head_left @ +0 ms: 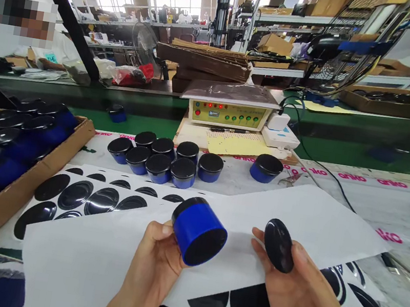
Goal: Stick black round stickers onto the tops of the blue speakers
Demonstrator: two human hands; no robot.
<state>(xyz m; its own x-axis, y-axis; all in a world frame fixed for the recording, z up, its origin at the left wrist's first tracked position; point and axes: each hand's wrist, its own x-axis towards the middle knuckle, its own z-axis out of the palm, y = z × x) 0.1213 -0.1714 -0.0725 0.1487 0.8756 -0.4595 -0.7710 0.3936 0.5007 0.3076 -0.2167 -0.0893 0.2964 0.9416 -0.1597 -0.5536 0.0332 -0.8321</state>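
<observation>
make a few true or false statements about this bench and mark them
The left hand holds a blue cylindrical canister with black ends. True.
The right hand holds a second blue canister. False: it holds a glossy black round disc.
A group of blue canisters with black lids stands on the bench beyond the hands. True.
A brown cardboard tray sits to the right of the hands. False: it sits to their left in this view.
</observation>
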